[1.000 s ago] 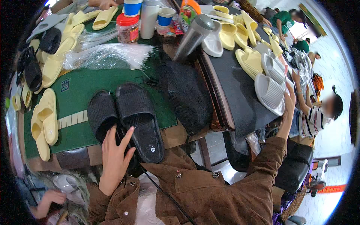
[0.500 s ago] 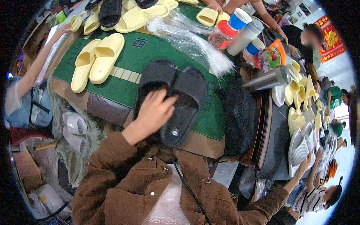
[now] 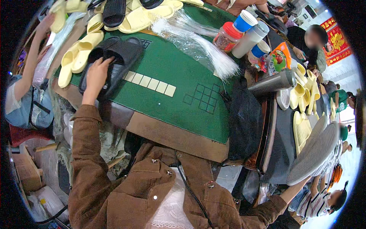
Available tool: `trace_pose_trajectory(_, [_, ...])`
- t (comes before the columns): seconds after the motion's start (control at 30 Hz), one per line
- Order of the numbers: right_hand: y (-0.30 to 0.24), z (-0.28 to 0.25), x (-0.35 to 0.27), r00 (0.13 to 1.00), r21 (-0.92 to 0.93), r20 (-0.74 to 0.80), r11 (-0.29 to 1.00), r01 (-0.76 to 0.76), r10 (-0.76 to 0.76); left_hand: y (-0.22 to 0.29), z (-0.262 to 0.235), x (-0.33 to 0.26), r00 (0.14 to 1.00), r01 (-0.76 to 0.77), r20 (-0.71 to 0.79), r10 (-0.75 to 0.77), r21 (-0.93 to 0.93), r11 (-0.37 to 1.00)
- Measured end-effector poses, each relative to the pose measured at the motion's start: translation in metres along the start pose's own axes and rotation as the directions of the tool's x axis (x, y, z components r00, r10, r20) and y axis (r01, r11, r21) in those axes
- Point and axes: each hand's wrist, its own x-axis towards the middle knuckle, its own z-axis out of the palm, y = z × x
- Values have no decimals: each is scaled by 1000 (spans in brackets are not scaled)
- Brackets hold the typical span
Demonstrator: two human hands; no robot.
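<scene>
My left hand point(image 3: 97, 78) is closed on a pair of black slippers point(image 3: 131, 49) at the left of the green mat, its fingers at the inner edges where the two shoes meet. Directly left of these lies a pair of pale yellow slippers point(image 3: 82, 53). At the far right my right hand point(image 3: 299, 187) grips a pair of light grey slippers point(image 3: 316, 152). They are lifted and tilted, with a ribbed sole towards me. Most of the right hand's fingers are hidden behind them.
The green mat point(image 3: 167, 110) covers the table. Clear plastic ties point(image 3: 206, 49), a red-lidded jar point(image 3: 228, 36), cups and a steel tumbler point(image 3: 272, 81) stand farther back. More yellow slippers point(image 3: 301, 91) lie at right. A co-worker's arm point(image 3: 32, 57) reaches in at left.
My left hand has moved the black slippers left, next to the yellow pair, which has shifted left. My right hand has lifted the grey slippers off the right-hand surface.
</scene>
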Motion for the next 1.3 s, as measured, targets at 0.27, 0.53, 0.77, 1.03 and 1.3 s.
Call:
trace_pose_trajectory(0.27, [-147,117,-85,956,178,266,981,77,-123,11,-21,-6,999,48,9,-50,164,985])
trace_pose_trajectory(0.53, [-165,243,-156,397,286,837,318,-904,375,90,-83,-51,996,17,68,50,-740,672])
trace_pose_trajectory(0.77, [-178,311,-206,225,143,938,300,-943,263,126,-88,-72,955,296,292,-52,-948,116])
trace_pose_trajectory(1.03, [-138,296,-171,792,394,603,898,-194,-94,138,-59,-69,979,126,190,79,-856,502])
trace_pose_trajectory(1.3, [-108,304,-193,602,-53,799,998,46,15,156,-35,-54,986,34,129,104,-774,632])
